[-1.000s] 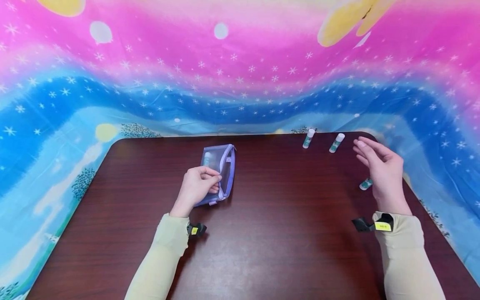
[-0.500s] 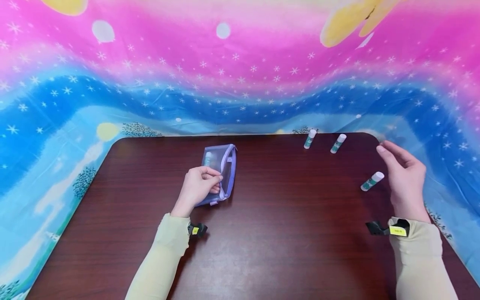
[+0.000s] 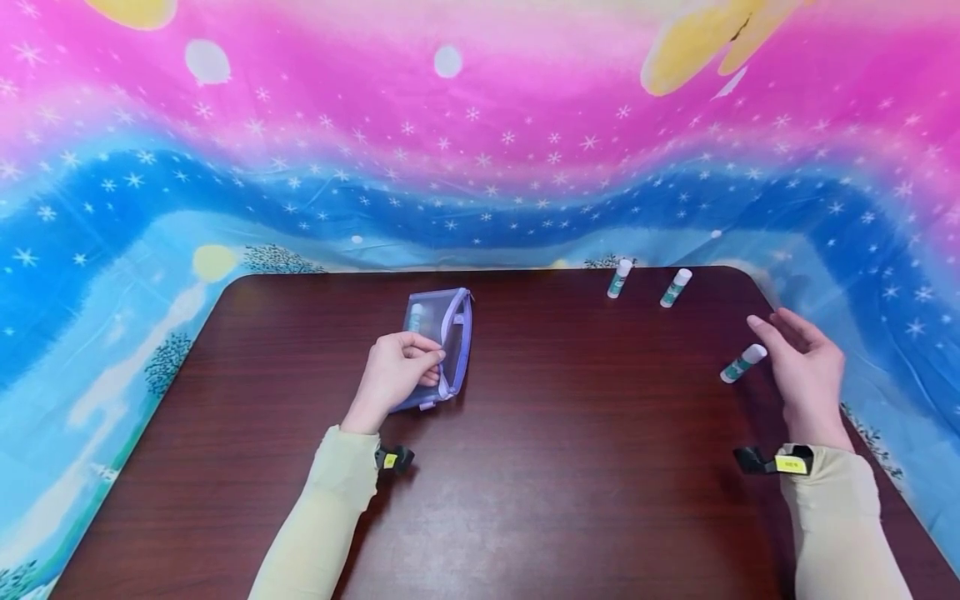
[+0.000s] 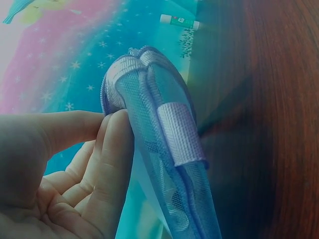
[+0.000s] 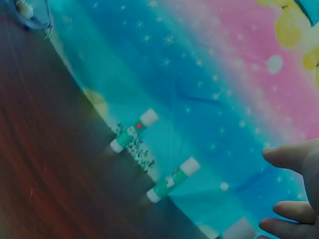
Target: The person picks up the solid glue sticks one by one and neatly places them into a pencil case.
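Observation:
My left hand (image 3: 397,371) pinches the edge of a purple mesh zip pouch (image 3: 459,350) between thumb and fingers. The pouch's mouth gapes toward the right, and a glue stick (image 3: 416,317) shows through its mesh. In the left wrist view the thumb and forefinger meet at the pouch's rim (image 4: 125,69). My right hand (image 3: 810,379) holds nothing, its thumb and fingers apart, just right of an upright green glue stick (image 3: 743,364) with a white cap. That stick's cap (image 5: 239,230) peeks in at the bottom of the right wrist view, below the spread fingers.
Two more glue sticks, one (image 3: 618,278) and another (image 3: 676,288), stand upright near the back right of the dark wooden table (image 3: 555,450). A patterned pink and blue cloth (image 3: 480,158) hangs around the table's back and sides.
My right hand first moved right, uncovering the nearest glue stick, then came slightly down and left beside it, with fingers spreading. The left hand keeps its hold on the pouch.

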Demonstrator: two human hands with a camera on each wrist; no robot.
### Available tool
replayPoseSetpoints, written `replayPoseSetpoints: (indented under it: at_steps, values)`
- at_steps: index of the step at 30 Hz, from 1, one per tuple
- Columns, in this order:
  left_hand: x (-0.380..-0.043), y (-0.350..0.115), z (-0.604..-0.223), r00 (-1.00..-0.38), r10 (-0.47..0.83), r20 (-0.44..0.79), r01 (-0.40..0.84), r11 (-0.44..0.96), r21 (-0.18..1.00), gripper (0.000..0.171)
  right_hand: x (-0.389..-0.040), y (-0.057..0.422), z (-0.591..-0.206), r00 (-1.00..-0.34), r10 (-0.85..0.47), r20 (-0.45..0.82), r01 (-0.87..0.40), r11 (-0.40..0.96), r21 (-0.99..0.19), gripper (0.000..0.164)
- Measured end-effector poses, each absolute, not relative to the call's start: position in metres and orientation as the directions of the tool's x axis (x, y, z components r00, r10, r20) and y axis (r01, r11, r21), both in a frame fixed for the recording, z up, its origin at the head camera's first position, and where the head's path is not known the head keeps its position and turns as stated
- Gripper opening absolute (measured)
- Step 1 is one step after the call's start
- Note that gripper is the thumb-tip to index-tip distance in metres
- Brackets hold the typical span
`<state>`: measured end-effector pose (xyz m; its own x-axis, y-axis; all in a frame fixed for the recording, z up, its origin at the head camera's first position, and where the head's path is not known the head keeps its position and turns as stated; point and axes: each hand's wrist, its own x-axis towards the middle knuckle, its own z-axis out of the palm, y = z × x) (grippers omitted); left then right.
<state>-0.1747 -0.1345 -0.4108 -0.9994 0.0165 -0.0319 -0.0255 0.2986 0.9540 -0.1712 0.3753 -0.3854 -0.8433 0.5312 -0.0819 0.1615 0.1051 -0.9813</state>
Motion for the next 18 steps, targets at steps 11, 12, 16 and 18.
replayPoseSetpoints:
  at_steps: [11,12,16,18]
  values:
    - [-0.177,-0.133,-0.410,-1.000,0.019,-0.024,-0.017,0.306,0.952,0.009,-0.167,0.382,-0.413,-0.861,0.497,-0.108,0.284,0.294,-0.912,0.078]
    - [-0.177,-0.133,-0.410,-0.999,0.020,-0.026,-0.019,0.306,0.952,0.009,-0.167,0.382,-0.415,-0.864,0.490,-0.115,0.290,0.300,-0.909,0.079]
    - [-0.176,-0.134,-0.409,-0.999,0.020,-0.033,-0.025,0.305,0.952,0.009,-0.164,0.384,-0.423,-0.877,0.462,-0.132,0.304,0.320,-0.897,0.084]
    - [-0.176,-0.134,-0.409,-0.999,0.020,-0.035,-0.028,0.303,0.953,0.008,-0.163,0.384,-0.426,-0.882,0.453,-0.135,0.310,0.339,-0.888,0.085]
